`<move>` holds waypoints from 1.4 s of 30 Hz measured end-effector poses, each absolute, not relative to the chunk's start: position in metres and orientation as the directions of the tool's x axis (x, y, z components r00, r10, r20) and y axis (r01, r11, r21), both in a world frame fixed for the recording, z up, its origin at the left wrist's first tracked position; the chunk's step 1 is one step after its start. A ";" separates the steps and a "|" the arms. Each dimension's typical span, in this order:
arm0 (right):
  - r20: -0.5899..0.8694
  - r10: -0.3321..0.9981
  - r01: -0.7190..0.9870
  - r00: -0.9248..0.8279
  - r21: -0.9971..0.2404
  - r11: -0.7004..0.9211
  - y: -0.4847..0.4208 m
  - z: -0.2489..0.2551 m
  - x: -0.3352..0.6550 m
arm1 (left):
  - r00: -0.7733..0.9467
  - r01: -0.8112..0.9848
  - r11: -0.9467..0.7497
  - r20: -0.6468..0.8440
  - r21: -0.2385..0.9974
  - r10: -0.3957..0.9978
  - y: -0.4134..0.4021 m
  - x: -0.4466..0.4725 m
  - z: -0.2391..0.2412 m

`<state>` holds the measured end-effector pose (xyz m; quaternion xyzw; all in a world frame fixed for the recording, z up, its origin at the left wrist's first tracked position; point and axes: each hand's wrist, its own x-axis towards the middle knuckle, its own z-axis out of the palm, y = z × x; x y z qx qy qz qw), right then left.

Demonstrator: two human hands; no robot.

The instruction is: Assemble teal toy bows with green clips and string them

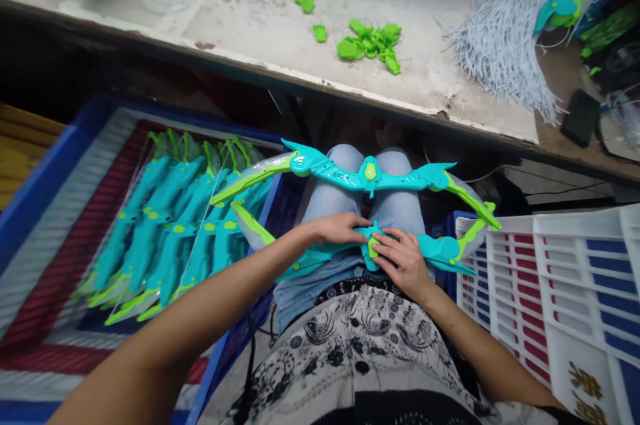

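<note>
Two teal and lime-green toy bows lie across my lap. The far bow [370, 177] rests on my knees, untouched. The near bow [440, 248] lies closer to my waist. My left hand [337, 228] grips the near bow just left of its middle, fingers curled over it. My right hand [403, 260] presses on the bow's centre, fingers closed around a small green piece [373, 247] there.
A blue crate [60, 165] at my left holds several finished bows [170, 225] in a row. A white slatted crate [560, 272] stands at my right. On the worn bench [240, 18] ahead lie loose green parts [370, 42] and a bundle of pale strings [505, 45].
</note>
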<state>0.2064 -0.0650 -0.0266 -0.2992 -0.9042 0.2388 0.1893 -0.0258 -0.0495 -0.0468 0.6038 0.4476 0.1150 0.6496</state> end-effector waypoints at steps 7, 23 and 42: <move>0.128 0.663 0.484 -0.738 -0.585 0.651 -0.063 -0.030 0.206 | 0.533 0.411 0.224 -0.433 0.884 0.727 -0.051 -0.016 -0.047; 0.005 0.605 0.566 -0.796 -0.346 0.748 -0.056 -0.049 0.207 | 0.414 0.684 0.062 -0.457 0.727 0.787 -0.062 0.002 -0.041; -0.117 0.537 0.528 -0.835 -0.441 0.726 -0.044 -0.028 0.212 | 0.354 0.780 -0.183 -0.182 0.598 0.917 -0.129 0.015 -0.002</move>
